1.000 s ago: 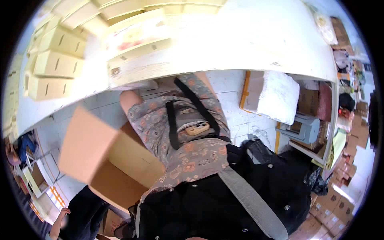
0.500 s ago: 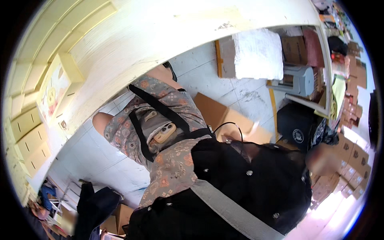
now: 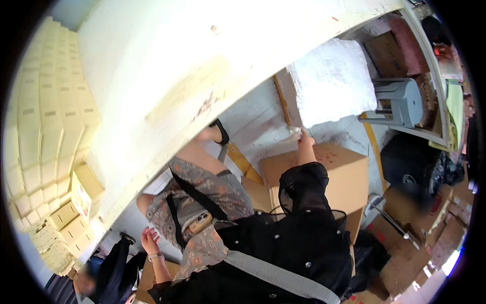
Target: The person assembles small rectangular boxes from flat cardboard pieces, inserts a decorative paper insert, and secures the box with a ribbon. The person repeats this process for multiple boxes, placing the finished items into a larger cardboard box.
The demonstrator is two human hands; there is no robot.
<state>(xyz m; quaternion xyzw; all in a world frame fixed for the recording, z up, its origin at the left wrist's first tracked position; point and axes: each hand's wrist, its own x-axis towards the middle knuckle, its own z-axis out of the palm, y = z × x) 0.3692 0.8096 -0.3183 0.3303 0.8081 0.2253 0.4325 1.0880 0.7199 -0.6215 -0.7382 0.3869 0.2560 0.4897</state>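
My right hand (image 3: 305, 138) fingers pinch white foam block's (image 3: 331, 81) lower edge to steady it | left hand (image 3: 150, 239) fingers loosely spread, empty, beside my patterned apron (image 3: 212, 187)

The right hand (image 3: 305, 139) is hemmed between the white foam block (image 3: 331, 81) above and the cardboard box (image 3: 324, 172) below.

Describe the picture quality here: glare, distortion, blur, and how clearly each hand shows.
Head view: the white table top is washed out by glare; its straight edge bows under fisheye distortion, with a black rim around the frame. The right hand, reaching up at the white foam block, is small and soft. The left hand sits in dimmer light, fingers open.
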